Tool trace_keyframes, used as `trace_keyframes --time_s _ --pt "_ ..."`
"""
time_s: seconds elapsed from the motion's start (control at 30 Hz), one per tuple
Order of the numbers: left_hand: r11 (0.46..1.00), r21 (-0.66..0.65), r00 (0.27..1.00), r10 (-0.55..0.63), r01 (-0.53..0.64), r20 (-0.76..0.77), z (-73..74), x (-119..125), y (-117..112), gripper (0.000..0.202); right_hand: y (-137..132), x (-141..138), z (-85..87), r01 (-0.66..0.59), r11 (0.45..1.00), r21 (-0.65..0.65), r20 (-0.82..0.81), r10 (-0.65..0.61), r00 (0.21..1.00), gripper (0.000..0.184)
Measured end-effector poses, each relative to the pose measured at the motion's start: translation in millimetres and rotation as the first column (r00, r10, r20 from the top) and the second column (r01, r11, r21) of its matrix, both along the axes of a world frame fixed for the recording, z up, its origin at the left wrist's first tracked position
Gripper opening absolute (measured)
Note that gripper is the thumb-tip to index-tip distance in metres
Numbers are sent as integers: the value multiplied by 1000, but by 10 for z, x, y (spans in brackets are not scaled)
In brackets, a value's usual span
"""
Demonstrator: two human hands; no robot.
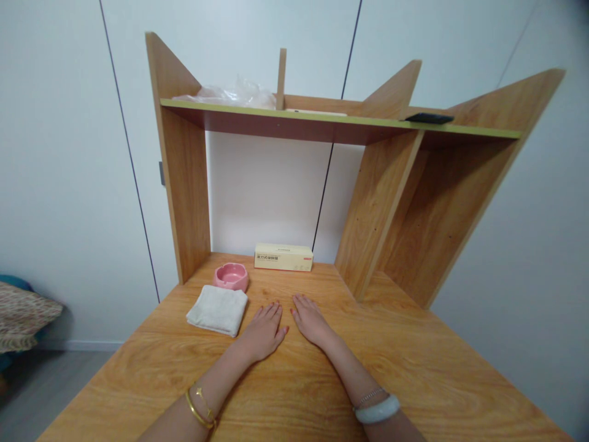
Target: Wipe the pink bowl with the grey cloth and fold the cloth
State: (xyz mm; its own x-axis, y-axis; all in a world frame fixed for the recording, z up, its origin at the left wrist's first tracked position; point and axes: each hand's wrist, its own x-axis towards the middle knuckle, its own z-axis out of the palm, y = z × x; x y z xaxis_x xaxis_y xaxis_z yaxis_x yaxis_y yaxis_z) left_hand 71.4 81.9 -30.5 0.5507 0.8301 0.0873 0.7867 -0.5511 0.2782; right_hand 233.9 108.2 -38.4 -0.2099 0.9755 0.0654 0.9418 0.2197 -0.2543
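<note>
My left hand (263, 331) lies flat on the wooden desk (294, 393), palm down, with nothing in it. Just left of it is a folded white cloth (218, 310). Behind the cloth, almost against it, stands a pink ashtray (231, 276) with notches in its rim. My right hand (310, 319) also rests palm down on the desk, fingers stretched out and holding nothing. Beyond both hands, a long cream cardboard box (283, 257) with printed lettering sits at the back of the desk.
A wooden shelf unit (391, 196) with upright panels rises from the desk's back. On its upper board lie a clear plastic bag (234, 93) and a flat black object (430, 118). At the far left, a patterned cloth (27, 313) hangs over something blue.
</note>
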Motion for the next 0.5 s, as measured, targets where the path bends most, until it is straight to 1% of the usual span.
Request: trace_keyframes --time_s 0.37,0.43,0.5 --pt "1000 4 1000 -2 2 8 -11 -3 2 58 -26 4 3 -4 999 47 -22 5 1000 49" --pt "1000 13 1000 -3 3 17 -15 -3 0 58 -29 -5 47 -11 997 77 -35 13 999 46" --pt "1000 23 1000 -3 3 26 -18 -1 -2 58 -34 -57 135 -30 993 118 -50 36 998 44"
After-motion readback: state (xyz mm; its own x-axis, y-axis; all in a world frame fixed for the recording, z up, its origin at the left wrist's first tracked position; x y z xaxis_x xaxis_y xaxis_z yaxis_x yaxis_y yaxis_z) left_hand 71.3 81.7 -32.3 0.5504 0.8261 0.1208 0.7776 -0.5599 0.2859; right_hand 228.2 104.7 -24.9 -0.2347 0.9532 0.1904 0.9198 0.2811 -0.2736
